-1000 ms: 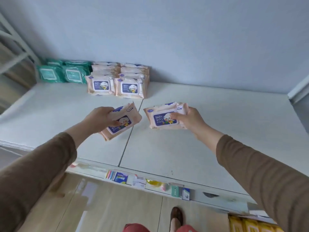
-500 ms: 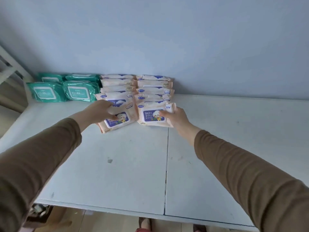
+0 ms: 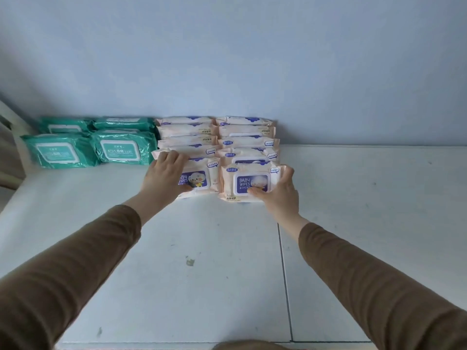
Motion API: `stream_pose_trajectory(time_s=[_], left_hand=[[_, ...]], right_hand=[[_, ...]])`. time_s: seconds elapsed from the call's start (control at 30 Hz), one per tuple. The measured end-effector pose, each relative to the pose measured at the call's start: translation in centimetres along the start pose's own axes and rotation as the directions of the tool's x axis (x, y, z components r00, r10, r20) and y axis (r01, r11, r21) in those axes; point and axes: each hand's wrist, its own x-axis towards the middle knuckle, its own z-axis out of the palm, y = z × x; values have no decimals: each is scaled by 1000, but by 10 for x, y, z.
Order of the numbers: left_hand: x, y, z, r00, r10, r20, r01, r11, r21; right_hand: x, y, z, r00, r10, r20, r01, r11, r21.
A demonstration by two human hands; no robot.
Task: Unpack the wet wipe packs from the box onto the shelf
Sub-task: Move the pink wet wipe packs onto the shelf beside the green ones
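- Nearest the camera, two brown sleeves entered from the lower corners and reached forward over the white shelf, whose surface was split by a thin seam right of centre and carried a few small marks.
- The left hand lay on the front left pack of pale peach baby wipes; its fingers curled over the pack's upper left edge and its thumb lay across the lower part of the purple label, grasping the pack.
- The right hand grasped the front right pack, with the thumb pressed on the lower edge of its label and the fingers wrapped round its right side.
- Both held packs stood side by side on the shelf, leaning back against the peach packs behind them.
- Behind these, two rows of peach packs ran back to the wall, the packs overlapping one another.
- Just left of the peach rows, touching them, four green wipe packs sat in two rows of two.
- Farthest back, a plain pale blue wall closed the shelf.
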Motion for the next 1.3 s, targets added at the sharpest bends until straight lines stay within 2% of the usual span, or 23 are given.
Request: stream_pose_trajectory(time_s=[0.27,0.4,0.53,0.6,0.67,0.83,1.0,1.17,1.3], left_hand=[[5,3,-1,1000,-7,-20,8,998,58],[-6,17,-1,997,-13,-82,20,996,84],[-17,43,-3,990,71,-120,-57,992,115],[-22,67,-5,982,105,-157,-97,994,56],[-29,101,-6,978,138,-159,-143,989,-25],[-58,217,3,961,272,-51,-277,941,-195],[-114,360,15,902,430,-50,-425,858,-288],[-195,498,30,828,555,-79,-535,741,-405],[-252,585,55,776,631,-9,-565,688,-456]], right_hand=[[-2,-15,14,992,40,-121,-50,996,-80],[-8,-9,2,991,95,-94,-105,989,-108],[-20,12,-24,992,120,-33,-124,978,-170],[-31,25,-43,996,85,-22,-88,977,-196],[-47,40,-68,999,36,11,-33,976,-215],[-109,99,-153,995,-96,38,103,950,-295],[-203,178,-250,991,-131,-12,118,926,-358],[-305,270,-348,1000,-26,1,24,914,-405],[-361,348,-415,994,96,50,-66,902,-426]])
